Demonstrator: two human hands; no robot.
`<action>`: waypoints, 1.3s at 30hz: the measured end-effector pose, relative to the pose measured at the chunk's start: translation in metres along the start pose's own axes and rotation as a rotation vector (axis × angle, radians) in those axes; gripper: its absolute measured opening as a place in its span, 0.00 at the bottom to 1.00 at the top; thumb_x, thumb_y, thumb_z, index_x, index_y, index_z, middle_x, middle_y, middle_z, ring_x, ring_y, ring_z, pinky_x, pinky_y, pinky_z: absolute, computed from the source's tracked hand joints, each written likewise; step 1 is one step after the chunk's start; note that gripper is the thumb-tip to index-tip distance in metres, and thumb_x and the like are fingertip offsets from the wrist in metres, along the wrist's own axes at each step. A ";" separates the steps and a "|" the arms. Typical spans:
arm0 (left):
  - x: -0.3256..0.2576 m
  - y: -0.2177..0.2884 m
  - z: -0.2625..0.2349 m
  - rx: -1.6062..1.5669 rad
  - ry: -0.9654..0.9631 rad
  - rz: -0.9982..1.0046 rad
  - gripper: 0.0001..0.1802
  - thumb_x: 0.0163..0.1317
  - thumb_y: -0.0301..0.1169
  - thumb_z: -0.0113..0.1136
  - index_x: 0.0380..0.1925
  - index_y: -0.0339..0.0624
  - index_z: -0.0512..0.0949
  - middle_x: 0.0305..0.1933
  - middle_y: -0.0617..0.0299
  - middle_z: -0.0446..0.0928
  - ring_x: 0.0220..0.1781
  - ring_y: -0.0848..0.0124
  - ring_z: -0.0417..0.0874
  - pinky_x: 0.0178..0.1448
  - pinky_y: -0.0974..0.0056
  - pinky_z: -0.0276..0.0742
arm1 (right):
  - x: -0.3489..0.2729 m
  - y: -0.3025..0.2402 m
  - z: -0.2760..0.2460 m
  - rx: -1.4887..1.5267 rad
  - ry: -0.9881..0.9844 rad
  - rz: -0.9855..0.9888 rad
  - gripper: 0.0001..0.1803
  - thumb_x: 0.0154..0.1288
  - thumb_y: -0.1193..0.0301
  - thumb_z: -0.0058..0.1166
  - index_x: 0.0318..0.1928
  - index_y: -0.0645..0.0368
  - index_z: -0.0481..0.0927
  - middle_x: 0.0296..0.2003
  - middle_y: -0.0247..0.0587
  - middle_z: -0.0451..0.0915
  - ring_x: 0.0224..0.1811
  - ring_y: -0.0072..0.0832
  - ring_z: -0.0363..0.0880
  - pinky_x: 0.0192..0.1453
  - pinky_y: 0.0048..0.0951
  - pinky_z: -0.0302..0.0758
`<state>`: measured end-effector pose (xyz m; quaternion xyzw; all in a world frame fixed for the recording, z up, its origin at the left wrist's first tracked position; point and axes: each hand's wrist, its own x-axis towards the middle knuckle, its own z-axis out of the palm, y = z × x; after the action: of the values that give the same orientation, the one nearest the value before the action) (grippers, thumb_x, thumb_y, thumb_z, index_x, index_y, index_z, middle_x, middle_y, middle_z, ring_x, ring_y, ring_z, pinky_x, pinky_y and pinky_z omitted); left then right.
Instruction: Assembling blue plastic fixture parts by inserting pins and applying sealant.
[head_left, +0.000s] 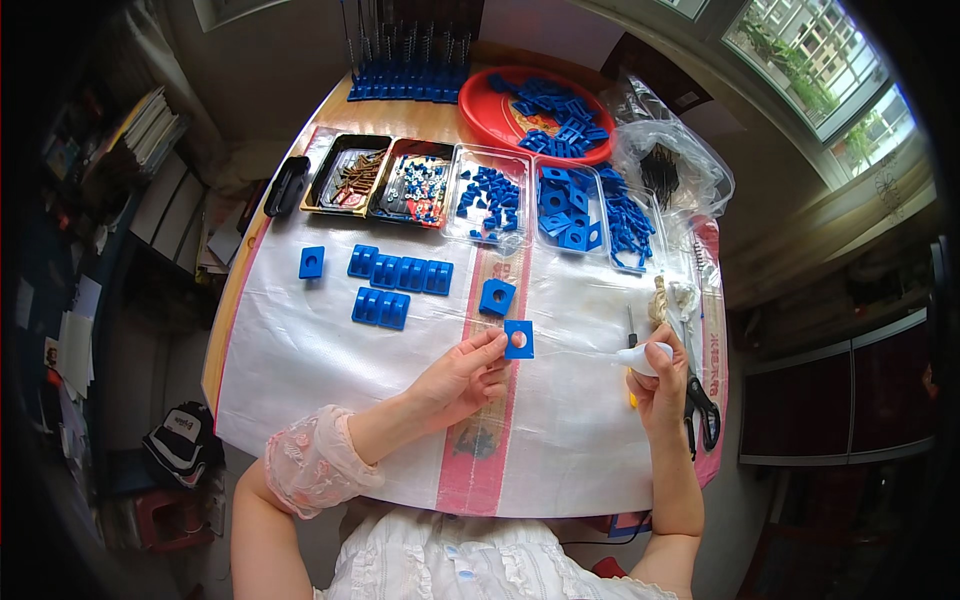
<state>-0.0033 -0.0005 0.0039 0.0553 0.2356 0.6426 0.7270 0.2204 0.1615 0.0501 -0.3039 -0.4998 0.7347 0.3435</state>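
Observation:
My left hand (pixel 458 376) pinches a flat blue plate (pixel 526 350) with a round hole, holding it upright over the pink stripe of the table cover. My right hand (pixel 660 388) is wrapped round a small white squeeze bottle (pixel 645 359), its narrow tip pointing left toward the plate but apart from it. Just beyond the plate lies a similar blue piece (pixel 488 303) with a hole. Blue ridged pieces stand in two groups farther left, a longer row (pixel 411 273) and a shorter row (pixel 380 309). Another blue holed piece (pixel 311 262) lies alone at the left.
Trays hold brass-coloured screws (pixel 362 178), small white-and-blue parts (pixel 420 185) and blue pieces (pixel 488 198). Behind them sit a red basin (pixel 482 118) and a rack of blue parts with springs (pixel 410 85). Black-handled scissors (pixel 708 420) and a screwdriver (pixel 631 330) lie at right.

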 end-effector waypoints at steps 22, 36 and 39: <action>-0.001 -0.001 0.003 0.016 0.008 -0.032 0.08 0.72 0.38 0.54 0.45 0.50 0.77 0.34 0.77 0.72 0.28 0.84 0.59 0.30 0.76 0.58 | -0.005 0.008 0.014 0.025 -0.035 0.067 0.12 0.65 0.67 0.58 0.29 0.50 0.67 0.20 0.23 0.68 0.13 0.06 0.53 0.15 0.13 0.49; -0.001 -0.001 0.004 0.018 0.017 -0.029 0.08 0.72 0.38 0.55 0.45 0.50 0.78 0.33 0.78 0.70 0.30 0.85 0.62 0.30 0.76 0.60 | -0.006 0.007 0.016 0.030 -0.013 0.077 0.10 0.64 0.71 0.56 0.28 0.51 0.68 0.20 0.21 0.66 0.14 0.07 0.51 0.18 0.14 0.49; -0.001 0.000 0.005 0.027 0.018 -0.029 0.09 0.72 0.38 0.55 0.45 0.49 0.78 0.33 0.77 0.70 0.29 0.85 0.62 0.30 0.77 0.59 | -0.005 0.008 0.015 0.028 -0.022 0.076 0.10 0.64 0.71 0.56 0.28 0.51 0.69 0.20 0.21 0.67 0.14 0.07 0.51 0.18 0.15 0.49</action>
<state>-0.0009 -0.0009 0.0086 0.0562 0.2515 0.6291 0.7333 0.2102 0.1473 0.0480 -0.3098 -0.4811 0.7575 0.3141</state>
